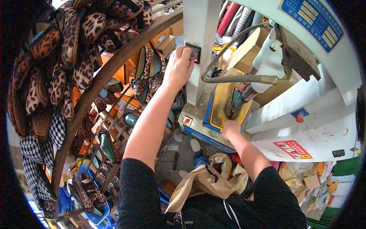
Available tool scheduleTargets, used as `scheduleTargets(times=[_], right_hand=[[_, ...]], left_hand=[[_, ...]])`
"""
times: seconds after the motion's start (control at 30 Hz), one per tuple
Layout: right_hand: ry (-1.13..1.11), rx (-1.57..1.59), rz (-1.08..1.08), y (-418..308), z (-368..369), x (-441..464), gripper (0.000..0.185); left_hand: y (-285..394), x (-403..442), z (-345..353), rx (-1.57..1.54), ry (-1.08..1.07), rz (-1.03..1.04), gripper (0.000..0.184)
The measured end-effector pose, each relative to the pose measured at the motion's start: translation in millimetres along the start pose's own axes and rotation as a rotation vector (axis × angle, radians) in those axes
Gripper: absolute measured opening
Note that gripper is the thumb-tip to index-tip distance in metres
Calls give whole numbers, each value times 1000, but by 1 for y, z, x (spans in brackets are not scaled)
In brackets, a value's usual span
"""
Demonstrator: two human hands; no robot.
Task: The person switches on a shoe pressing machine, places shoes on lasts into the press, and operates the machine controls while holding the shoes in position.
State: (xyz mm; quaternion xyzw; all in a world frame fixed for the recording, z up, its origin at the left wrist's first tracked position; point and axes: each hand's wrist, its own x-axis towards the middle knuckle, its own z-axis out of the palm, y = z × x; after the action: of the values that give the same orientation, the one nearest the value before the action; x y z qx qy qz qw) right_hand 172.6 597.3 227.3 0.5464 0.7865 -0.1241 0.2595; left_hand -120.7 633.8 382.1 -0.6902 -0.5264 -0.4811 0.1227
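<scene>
My left hand point(178, 68) reaches up to a white upright post. Its curled fingers and thumb are on a small black-framed switch point(195, 53) with a red spot. Lower and to the right, my right hand point(231, 129) is closed at the near end of a shoe point(231, 107) with a dark patterned upper and a teal inside. That shoe lies on the yellow pad point(218, 110) of a press machine. A dark metal rod point(244, 97) of the press comes down into it. The fingertips of my right hand are hidden.
On the left, a curved brown rack rail point(114, 61) carries many leopard-print shoes point(91, 28) and houndstooth ones point(34, 149). A hose point(240, 78) crosses above the pad. Red buttons sit on the machine base point(187, 121) and white body point(299, 118). Brown paper point(198, 185) covers my lap.
</scene>
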Motion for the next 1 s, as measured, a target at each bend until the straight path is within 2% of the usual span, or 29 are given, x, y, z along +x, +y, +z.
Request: scheduleTargets(times=[0.5, 0.6, 1.0], right_hand=[[37, -19, -5, 6, 18, 15, 47], [20, -22, -2, 5, 14, 13, 46], [73, 15, -9, 4, 12, 6, 46]], left_hand=[[-2, 1, 2, 58, -32, -39, 39], [0, 2, 3, 31, 5, -2, 34], [-1, 0, 7, 22, 45, -11, 34]])
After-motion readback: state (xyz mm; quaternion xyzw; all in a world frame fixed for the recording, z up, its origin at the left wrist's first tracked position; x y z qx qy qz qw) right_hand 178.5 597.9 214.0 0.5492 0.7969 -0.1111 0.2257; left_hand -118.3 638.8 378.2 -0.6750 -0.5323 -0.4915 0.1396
